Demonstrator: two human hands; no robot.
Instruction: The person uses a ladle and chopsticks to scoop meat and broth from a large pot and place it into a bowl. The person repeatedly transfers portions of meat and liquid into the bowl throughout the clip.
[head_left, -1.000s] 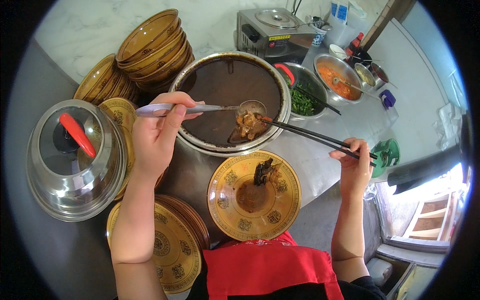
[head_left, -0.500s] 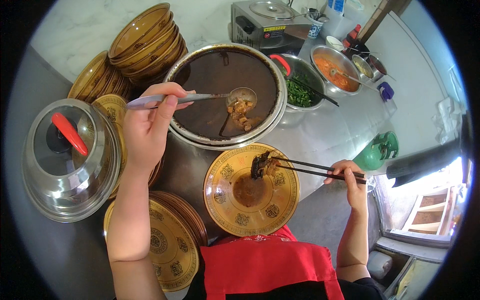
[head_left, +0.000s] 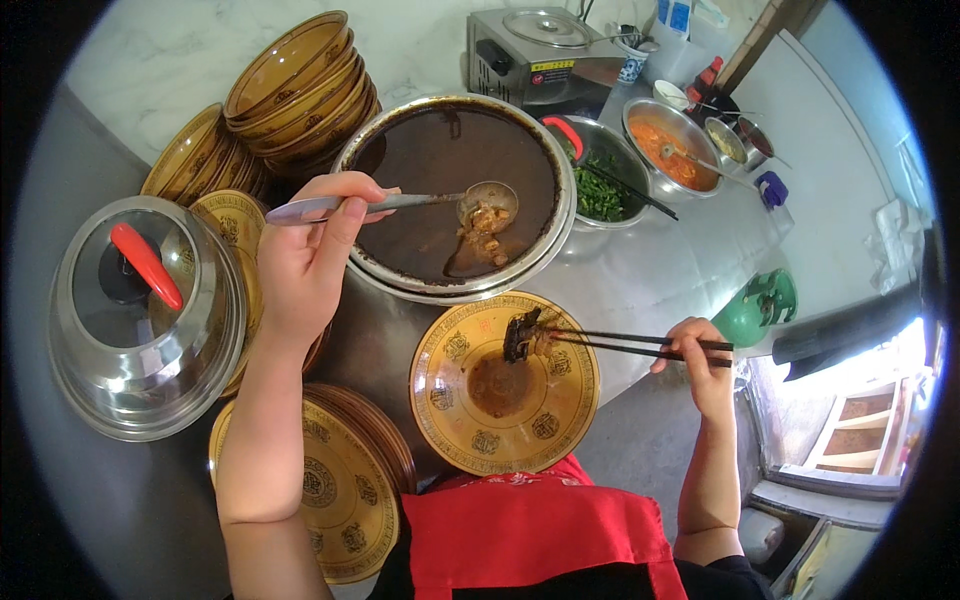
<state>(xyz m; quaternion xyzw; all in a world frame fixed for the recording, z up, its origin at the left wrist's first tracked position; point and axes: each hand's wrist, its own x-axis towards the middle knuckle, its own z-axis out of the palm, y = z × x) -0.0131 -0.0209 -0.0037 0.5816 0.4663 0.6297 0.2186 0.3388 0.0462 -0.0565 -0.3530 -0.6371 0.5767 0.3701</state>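
Over the near bowl [head_left: 505,385], right hand [head_left: 700,350] pinches chopsticks [head_left: 620,343] closed on a dark meat piece [head_left: 522,335], low enough to drop cleanly. Left hand [head_left: 305,260] grips ladle [head_left: 400,203], level above the far pot [head_left: 455,195], keeping drips inside.

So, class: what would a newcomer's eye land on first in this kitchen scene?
Centre stage, the right hand holds black chopsticks placing a dark piece of meat in the yellow patterned bowl. Above it, the left hand holds a metal ladle over the big round pot of brown broth.
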